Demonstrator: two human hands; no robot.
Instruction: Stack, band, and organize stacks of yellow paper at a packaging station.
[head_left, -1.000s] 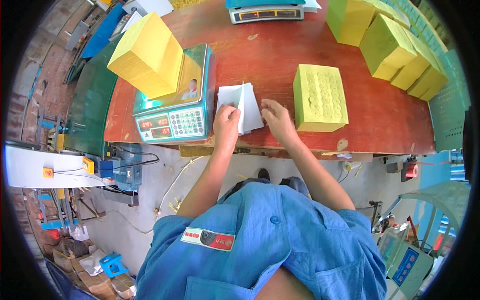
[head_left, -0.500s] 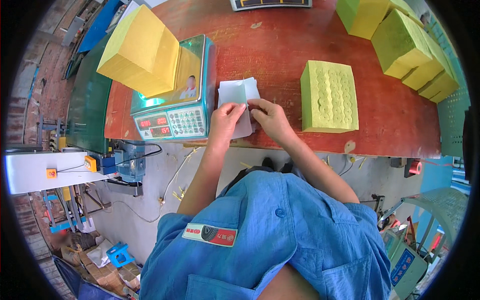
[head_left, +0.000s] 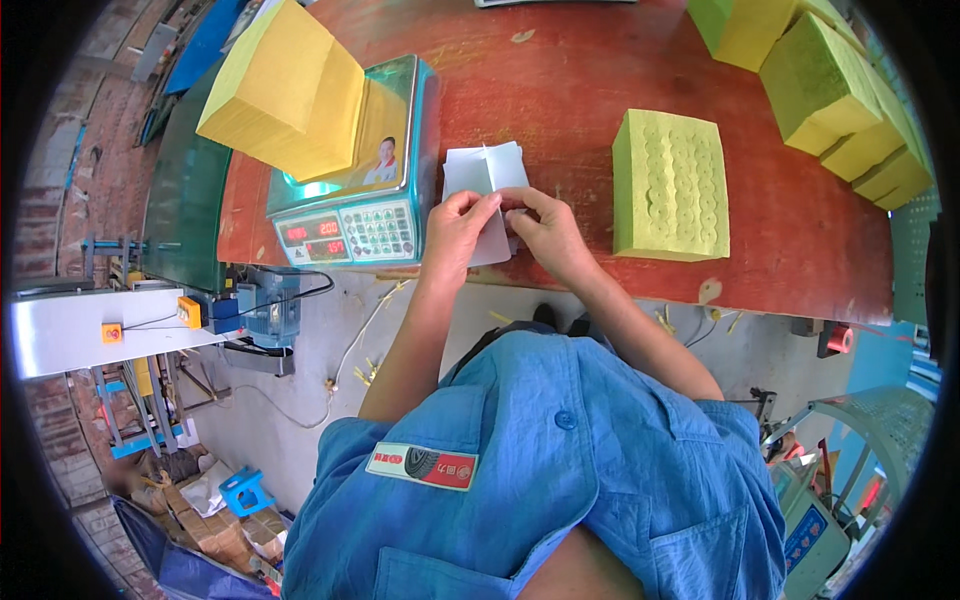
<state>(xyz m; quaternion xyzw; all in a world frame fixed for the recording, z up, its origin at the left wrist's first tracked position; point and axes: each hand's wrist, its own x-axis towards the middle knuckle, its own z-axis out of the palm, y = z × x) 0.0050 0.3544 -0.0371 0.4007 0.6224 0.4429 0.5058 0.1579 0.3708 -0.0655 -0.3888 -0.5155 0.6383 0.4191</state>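
Observation:
A small stack of thin white sheets (head_left: 465, 172) lies at the near edge of the table, one sheet partly lifted with its edge standing up. My left hand (head_left: 458, 232) pinches the lifted sheet between thumb and forefinger. Against it, my right hand (head_left: 548, 235) closes its thumb and fingertips at the same edge. The two hands' fingertips meet over the stack and hide where they grip. Left of the stack stands a digital scale (head_left: 345, 238) with lit red figures, bearing a large yellow paper block (head_left: 285, 95).
Another yellow paper block (head_left: 672, 185), stamped with rows of round patterns, stands right of my hands on the red table (head_left: 560, 90). Several more yellow blocks (head_left: 820, 90) line the far right. A grey-white machine (head_left: 70, 335) is at left, a blue stool (head_left: 245, 490) on the floor.
My right fingertips have come in to meet my left ones at the sheet's edge. The whole view has shifted slightly, and the stack stays in place.

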